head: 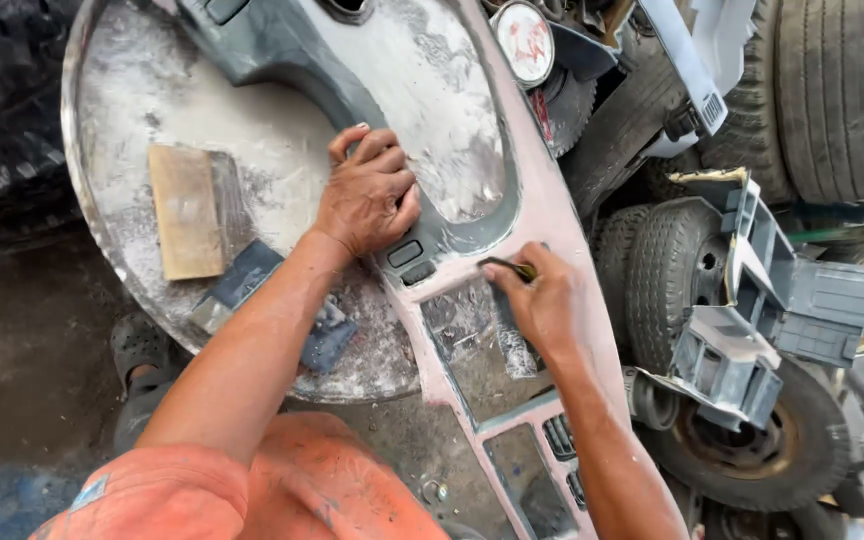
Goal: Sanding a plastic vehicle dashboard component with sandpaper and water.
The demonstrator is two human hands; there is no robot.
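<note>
Head view: wooden block [185,210] on round tray [102,240], tyres [832,90] right (stacked).

Left hand [367,190] presses the dashboard panel [432,90]; right hand [542,300] pinches a small tool [508,267].

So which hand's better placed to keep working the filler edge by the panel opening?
Right, probably. The right hand already holds a small dark tool against the pink dashboard panel there; the left hand lies flat, bracing the panel.

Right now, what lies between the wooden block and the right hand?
In the head view, the left forearm crosses that stretch, over dark sanding sheets on the dusty round tray, between the wooden block and right hand.
</note>
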